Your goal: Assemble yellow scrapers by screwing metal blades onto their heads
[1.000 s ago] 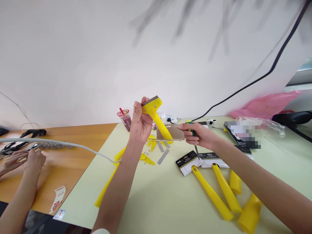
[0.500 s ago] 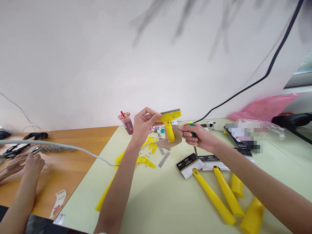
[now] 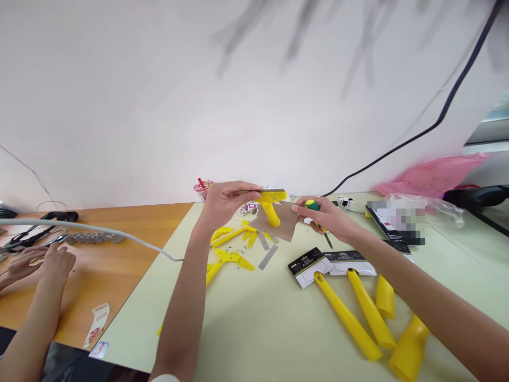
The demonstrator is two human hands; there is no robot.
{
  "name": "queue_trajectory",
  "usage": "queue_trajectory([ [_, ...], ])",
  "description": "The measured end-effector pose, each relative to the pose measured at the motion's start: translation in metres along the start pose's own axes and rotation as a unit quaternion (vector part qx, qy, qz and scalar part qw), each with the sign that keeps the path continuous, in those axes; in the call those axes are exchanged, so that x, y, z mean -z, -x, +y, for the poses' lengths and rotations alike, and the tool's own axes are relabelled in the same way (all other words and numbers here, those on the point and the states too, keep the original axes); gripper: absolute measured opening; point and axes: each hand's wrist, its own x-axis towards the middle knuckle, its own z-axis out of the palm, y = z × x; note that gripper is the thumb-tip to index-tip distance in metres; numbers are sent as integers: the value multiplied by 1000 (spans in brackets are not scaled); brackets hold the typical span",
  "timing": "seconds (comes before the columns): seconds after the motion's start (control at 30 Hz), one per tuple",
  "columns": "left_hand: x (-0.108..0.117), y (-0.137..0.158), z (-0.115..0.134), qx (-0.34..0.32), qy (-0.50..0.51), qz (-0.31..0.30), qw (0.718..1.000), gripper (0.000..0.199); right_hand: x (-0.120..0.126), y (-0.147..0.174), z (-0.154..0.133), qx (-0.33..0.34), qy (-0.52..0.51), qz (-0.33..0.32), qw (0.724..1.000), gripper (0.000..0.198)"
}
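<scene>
In the head view, the left hand point(image 3: 226, 206) grasps one yellow scraper point(image 3: 271, 208) above the surface point(image 3: 254, 323); the right hand point(image 3: 329, 217) grips one screwdriver point(image 3: 312, 205) and one brown card point(image 3: 286, 225); four yellow handles point(image 3: 347, 317) lie at right, one lidded cup point(image 3: 203, 187) stands beyond

Smooth plastic scraper point(image 3: 272, 213), matt cardboard point(image 3: 287, 225)

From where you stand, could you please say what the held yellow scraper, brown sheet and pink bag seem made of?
Yellow scraper: probably plastic, smooth and evenly coloured; its grey edge looks metallic. Brown sheet: likely cardboard, flat and matte. Pink bag: apparently plastic, crumpled, somewhat translucent.
</scene>
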Motion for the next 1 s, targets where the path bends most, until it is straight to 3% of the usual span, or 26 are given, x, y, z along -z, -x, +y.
queue_trajectory([
  [0.17,-11,-1,-3,-13,16,-37,999,23,-2,-2,5,14,-10,15,1000,54],
  [0.3,-19,1,-2,-5,-16,-78,997,20,0,-3,6,23,-75,20,997,51],
  [0.53,-29,2,-5,42,-42,-136,989,17,1,6,-9,27,-101,-29,994,51],
  [0.7,-27,1,-9,64,-67,-177,980,15,-3,11,-15,28,-112,-20,993,51],
  [0.83,-27,-1,-13,55,-46,-166,984,15,-2,13,-17,-2,-160,-24,987,50],
  [1.0,-26,-5,-12,2,-19,-102,995,18,-1,16,-23,-1,-217,-21,976,48],
])
